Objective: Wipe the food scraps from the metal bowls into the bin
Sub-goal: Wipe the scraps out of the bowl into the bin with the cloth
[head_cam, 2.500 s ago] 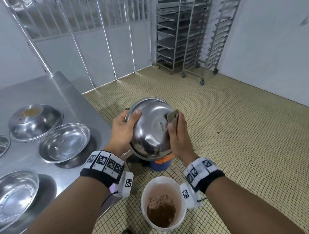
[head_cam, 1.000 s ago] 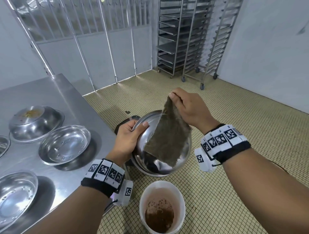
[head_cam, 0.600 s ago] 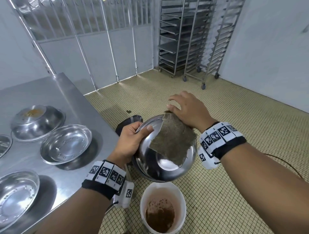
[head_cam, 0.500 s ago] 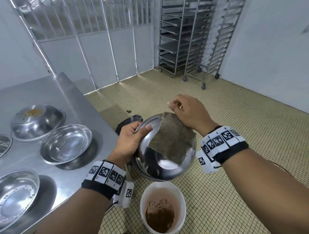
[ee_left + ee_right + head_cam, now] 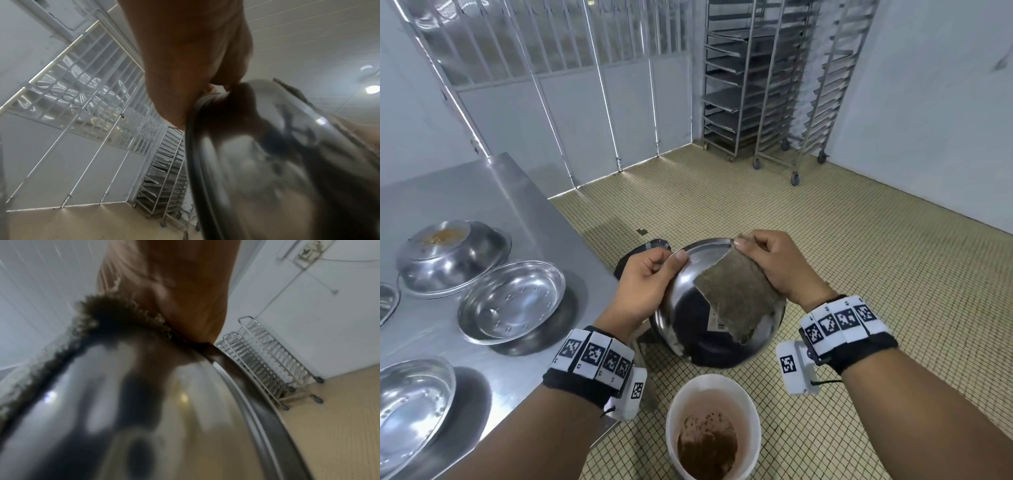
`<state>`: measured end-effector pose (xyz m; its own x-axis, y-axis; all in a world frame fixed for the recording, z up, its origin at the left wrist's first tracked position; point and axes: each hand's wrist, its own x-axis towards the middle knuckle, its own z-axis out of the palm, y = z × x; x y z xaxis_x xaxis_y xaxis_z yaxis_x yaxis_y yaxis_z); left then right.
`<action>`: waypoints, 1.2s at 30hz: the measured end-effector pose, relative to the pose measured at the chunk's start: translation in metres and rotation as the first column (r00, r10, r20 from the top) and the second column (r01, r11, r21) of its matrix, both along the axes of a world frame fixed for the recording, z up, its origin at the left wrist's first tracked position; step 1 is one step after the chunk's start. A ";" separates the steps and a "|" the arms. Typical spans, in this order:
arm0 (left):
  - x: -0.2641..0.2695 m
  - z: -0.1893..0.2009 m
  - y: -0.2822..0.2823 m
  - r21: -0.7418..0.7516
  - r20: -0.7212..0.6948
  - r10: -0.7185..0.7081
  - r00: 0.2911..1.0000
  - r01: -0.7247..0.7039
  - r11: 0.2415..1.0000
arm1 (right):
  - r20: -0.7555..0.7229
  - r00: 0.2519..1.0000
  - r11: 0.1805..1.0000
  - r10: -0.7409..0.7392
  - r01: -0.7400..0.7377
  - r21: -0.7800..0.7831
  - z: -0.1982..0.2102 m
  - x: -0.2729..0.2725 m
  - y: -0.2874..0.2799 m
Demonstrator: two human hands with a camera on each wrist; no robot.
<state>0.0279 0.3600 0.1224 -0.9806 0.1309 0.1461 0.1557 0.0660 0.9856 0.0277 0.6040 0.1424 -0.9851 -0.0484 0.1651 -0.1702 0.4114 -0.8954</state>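
The metal bowl (image 5: pixel 717 305) hangs tilted above the bin (image 5: pixel 713 425), our left hand (image 5: pixel 643 284) curled on its rim, our right hand (image 5: pixel 779 263) pinching the cloth (image 5: pixel 736 301) draped over it. We should sweep downward, keeping the bowl over the bin. We count four bowls fully visible near the table's (image 5: pixel 482 192) right edge.

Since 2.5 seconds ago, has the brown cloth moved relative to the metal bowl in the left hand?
Yes. The cloth, held by the right hand, went from bunched at the bowl's right rim to spread flat across its upturned outside.
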 end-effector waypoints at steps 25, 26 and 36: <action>-0.014 0.010 0.008 -0.070 -0.194 0.099 0.976 -0.114 0.991 | -0.135 0.991 0.989 -0.001 0.021 0.148 -0.004 0.006 0.000; -0.014 0.010 0.010 -0.094 -0.202 0.078 0.976 -0.098 0.991 | -0.150 0.989 0.982 0.019 0.009 0.186 0.000 0.005 -0.001; -0.020 0.019 0.003 0.016 -0.168 0.160 0.973 -0.160 0.987 | -0.117 0.992 0.998 -0.051 0.054 0.020 -0.007 0.011 0.003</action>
<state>0.0075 0.3629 0.1416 -0.9500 -0.0263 0.3112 0.3072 0.1018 0.9462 0.0384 0.6070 0.1351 -0.9606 -0.0025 0.2778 -0.2501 0.4430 -0.8609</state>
